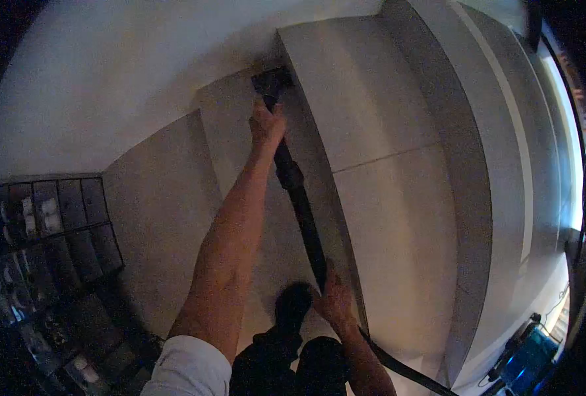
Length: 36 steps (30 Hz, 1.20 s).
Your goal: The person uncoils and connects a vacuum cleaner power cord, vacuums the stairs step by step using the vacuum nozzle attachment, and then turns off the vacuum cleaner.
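A black vacuum tube (308, 228) runs from the upper middle of the view down to the lower middle. My left hand (267, 123) is wrapped round its upper part, just below the dark nozzle (272, 81). The nozzle lies on a light step (230, 99), in the corner by a step edge. Lower down, my right hand (335, 299) grips the tube near its lower end. From there a black hose (408, 373) leads off to the lower right.
Tiled steps (388, 165) rise on the right. A dark rack (49, 231) with shoes stands at the left. A blue, dark-framed object (530, 363) is at the lower right. A dark shoe (294, 302) shows between my arms. A pale wall (108, 79) borders the upper left.
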Motion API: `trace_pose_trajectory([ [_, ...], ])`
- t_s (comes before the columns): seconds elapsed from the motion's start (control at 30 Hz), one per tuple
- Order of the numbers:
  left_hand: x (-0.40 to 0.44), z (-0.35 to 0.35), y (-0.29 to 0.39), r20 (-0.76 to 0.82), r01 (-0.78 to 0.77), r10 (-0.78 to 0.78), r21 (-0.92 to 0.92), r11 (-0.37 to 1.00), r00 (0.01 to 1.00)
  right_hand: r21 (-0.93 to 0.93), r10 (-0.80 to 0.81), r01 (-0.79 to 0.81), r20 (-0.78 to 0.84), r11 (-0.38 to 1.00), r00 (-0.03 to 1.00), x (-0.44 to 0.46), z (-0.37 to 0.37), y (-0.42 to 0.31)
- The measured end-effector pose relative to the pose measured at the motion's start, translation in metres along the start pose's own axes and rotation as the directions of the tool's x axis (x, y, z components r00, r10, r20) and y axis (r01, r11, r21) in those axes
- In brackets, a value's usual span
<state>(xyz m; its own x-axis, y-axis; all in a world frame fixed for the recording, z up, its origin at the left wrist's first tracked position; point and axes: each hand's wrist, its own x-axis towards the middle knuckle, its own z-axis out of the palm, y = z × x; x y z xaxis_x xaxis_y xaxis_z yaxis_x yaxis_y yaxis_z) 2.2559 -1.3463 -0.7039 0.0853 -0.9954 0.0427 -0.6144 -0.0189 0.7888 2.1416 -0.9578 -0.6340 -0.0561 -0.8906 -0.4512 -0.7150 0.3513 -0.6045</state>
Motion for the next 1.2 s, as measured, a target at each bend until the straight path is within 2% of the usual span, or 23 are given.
trace_pose_trajectory([
  [0.07, 0.016, -0.025, 0.028, 0.085, 0.162, -0.157, -0.055, 0.985, 0.984, 0.181, 0.199, -0.227, 0.161, 0.957, 0.967, -0.006, 0.005, 0.001],
  [0.1, 0.025, -0.033, 0.031, 0.114, 0.218, -0.209, -0.07, 0.973, 0.971, 0.172, 0.201, -0.228, 0.163, 0.958, 0.966, 0.007, 0.003, -0.011],
  [0.17, 0.046, -0.035, 0.017, 0.275, 0.39, -0.322, -0.247, 0.887, 0.906, 0.137, 0.212, -0.231, 0.142, 0.963, 0.967, 0.029, -0.019, -0.052],
  [0.2, 0.052, -0.033, 0.011, 0.328, 0.448, -0.351, -0.296, 0.844, 0.877, 0.15, 0.167, -0.176, 0.069, 0.973, 0.983, 0.044, -0.032, -0.068],
  [0.23, 0.057, -0.027, 0.008, 0.209, 0.344, -0.303, -0.205, 0.916, 0.93, 0.162, 0.111, -0.108, -0.012, 0.981, 0.994, 0.071, -0.042, -0.086],
  [0.3, 0.059, -0.019, 0.006, 0.073, 0.228, -0.221, -0.099, 0.969, 0.972, 0.134, -0.072, 0.103, -0.221, 0.986, 0.973, 0.141, -0.036, -0.092],
  [0.37, 0.045, -0.025, 0.027, -0.01, 0.114, -0.114, 0.191, 0.975, 0.993, 0.128, -0.17, 0.23, -0.363, 0.965, 0.916, 0.218, -0.021, -0.109],
  [0.4, 0.056, -0.025, 0.019, -0.011, 0.106, -0.106, 0.187, 0.977, 0.994, 0.126, -0.172, 0.233, -0.371, 0.964, 0.913, 0.24, -0.014, -0.117],
  [0.47, 0.08, -0.024, -0.002, 0.094, 0.152, -0.153, 0.012, 0.988, 0.984, 0.207, -0.205, 0.294, -0.367, 0.933, 0.908, 0.268, -0.01, -0.129],
  [0.6, 0.084, -0.024, -0.005, 0.128, 0.207, -0.203, -0.016, 0.978, 0.971, 0.075, -0.223, 0.264, -0.346, 0.962, 0.911, 0.279, -0.016, -0.137],
  [0.67, 0.088, -0.021, -0.008, 0.058, 0.091, -0.094, 0.052, 0.994, 0.994, 0.077, -0.21, 0.235, -0.247, 0.969, 0.946, 0.29, -0.026, -0.154],
  [0.7, 0.092, -0.027, -0.002, 0.047, 0.094, -0.096, 0.045, 0.995, 0.994, 0.068, -0.221, 0.244, -0.245, 0.968, 0.944, 0.293, -0.029, -0.158],
  [0.77, 0.09, -0.044, 0.017, 0.23, 0.144, -0.157, 0.072, 0.987, 0.96, 0.004, -0.244, 0.253, -0.248, 0.968, 0.938, 0.291, -0.036, -0.165],
  [0.83, 0.061, -0.035, 0.029, 0.068, 0.082, -0.098, 0.204, 0.976, 0.993, 0.01, -0.246, 0.257, -0.26, 0.966, 0.934, 0.275, -0.027, -0.153],
  [0.93, 0.006, -0.039, 0.057, 0.125, 0.043, -0.07, 0.21, 0.977, 0.99, 0.049, -0.228, 0.251, -0.274, 0.967, 0.934, 0.234, -0.038, -0.132],
  [1.0, -0.02, -0.043, 0.06, 0.208, 0.101, -0.153, 0.24, 0.966, 0.966, 0.09, -0.179, 0.205, -0.241, 0.975, 0.954, 0.221, -0.033, -0.128],
  [1.03, -0.014, -0.04, 0.056, 0.216, 0.114, -0.167, 0.237, 0.965, 0.962, 0.061, -0.208, 0.231, -0.263, 0.971, 0.942, 0.229, -0.035, -0.128],
  [1.1, 0.019, -0.035, 0.047, 0.114, -0.002, -0.02, 0.186, 0.983, 0.993, 0.027, -0.234, 0.252, -0.283, 0.967, 0.93, 0.253, -0.039, -0.132],
  [1.13, 0.033, -0.034, 0.045, 0.115, 0.001, -0.022, 0.185, 0.983, 0.993, 0.048, -0.24, 0.264, -0.288, 0.963, 0.927, 0.268, -0.044, -0.144],
  [1.2, 0.064, -0.034, 0.038, 0.046, -0.017, 0.003, 0.299, 0.954, 0.999, 0.107, -0.247, 0.283, -0.264, 0.953, 0.932, 0.285, -0.049, -0.164],
])
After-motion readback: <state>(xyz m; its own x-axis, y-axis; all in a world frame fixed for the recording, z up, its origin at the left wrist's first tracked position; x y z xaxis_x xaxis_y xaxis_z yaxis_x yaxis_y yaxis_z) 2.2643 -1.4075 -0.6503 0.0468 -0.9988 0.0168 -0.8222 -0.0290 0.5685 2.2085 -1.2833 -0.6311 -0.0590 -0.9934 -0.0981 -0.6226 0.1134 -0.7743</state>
